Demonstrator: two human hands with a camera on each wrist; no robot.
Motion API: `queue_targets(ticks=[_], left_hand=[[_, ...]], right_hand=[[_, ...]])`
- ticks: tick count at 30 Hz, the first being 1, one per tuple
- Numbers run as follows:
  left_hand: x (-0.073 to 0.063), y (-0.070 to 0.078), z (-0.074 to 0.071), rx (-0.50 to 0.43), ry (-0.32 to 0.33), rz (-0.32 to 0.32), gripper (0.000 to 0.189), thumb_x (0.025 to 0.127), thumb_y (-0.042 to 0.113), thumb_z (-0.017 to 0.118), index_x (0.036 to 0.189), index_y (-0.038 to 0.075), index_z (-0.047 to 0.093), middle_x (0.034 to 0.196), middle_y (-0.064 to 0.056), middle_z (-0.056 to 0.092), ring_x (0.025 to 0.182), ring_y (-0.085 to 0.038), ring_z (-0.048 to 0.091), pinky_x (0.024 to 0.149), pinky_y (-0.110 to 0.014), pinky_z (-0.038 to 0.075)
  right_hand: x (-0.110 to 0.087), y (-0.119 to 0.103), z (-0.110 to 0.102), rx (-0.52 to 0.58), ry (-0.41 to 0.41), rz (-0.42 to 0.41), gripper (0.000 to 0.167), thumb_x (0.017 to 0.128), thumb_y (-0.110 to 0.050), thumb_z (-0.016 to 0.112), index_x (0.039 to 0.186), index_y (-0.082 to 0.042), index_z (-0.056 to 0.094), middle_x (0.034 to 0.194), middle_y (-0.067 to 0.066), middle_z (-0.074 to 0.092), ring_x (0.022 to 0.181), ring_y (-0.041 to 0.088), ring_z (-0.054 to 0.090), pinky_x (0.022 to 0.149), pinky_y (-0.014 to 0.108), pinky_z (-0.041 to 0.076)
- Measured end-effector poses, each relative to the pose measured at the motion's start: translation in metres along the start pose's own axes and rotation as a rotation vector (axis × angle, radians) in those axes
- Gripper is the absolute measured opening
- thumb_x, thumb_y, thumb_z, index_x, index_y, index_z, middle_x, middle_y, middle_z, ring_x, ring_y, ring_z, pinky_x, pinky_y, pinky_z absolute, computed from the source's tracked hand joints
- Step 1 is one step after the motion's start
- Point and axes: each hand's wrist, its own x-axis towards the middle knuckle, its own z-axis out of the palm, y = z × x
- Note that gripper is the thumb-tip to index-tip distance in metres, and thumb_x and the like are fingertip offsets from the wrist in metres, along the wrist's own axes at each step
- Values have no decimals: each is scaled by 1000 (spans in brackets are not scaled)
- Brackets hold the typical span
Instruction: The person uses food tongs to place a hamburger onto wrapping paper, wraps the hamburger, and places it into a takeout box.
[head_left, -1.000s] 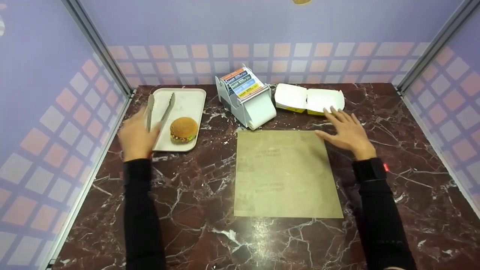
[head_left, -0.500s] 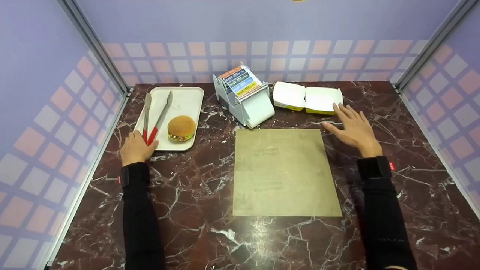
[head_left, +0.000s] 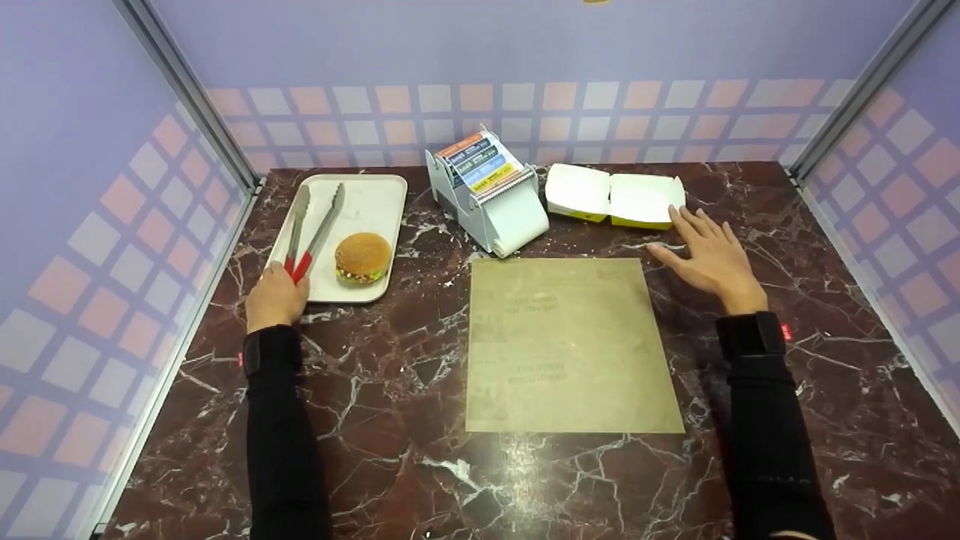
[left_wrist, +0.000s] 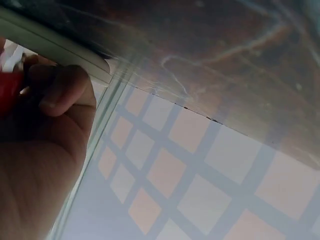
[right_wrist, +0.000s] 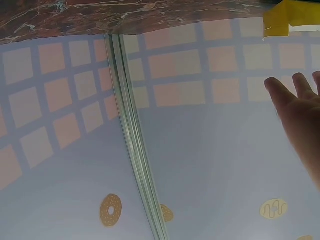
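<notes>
1. Left hand (head_left: 277, 300), left of frame: fingers curled round the red handles of the tongs (head_left: 321, 227), whose arms stand apart, long axis running up the frame.
2. Burger (head_left: 363, 257) lies on the tray (head_left: 375, 199), upper left of frame, just right of the tongs and up-right of the left hand, the nearer hand.
3. Right hand (head_left: 712, 259): fingers spread, holding nothing, beside the box (head_left: 649, 198); contact cannot be told.
4. Against one second ago: left hand lower in frame, red handles now exposed.
</notes>
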Motion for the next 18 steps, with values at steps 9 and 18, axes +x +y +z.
queue_targets(ticks=[9,18], left_hand=[[2,11,-22,-131,-14,-7,59,107,27,44,135,-24,34,125,-45,48,111,-67,54,100,-71,44],[-5,42,-44,-389,38,42,55,108,42,42,124,-11,41,100,-23,53,92,-42,55,82,-55,47]], right_hand=[[-1,0,-3,24,25,-10,90,101,-72,38,168,-18,9,174,17,12,160,43,3,130,55,-12],[0,-2,-7,172,34,-12,84,103,-66,41,168,-27,6,174,19,10,160,43,5,127,66,0]])
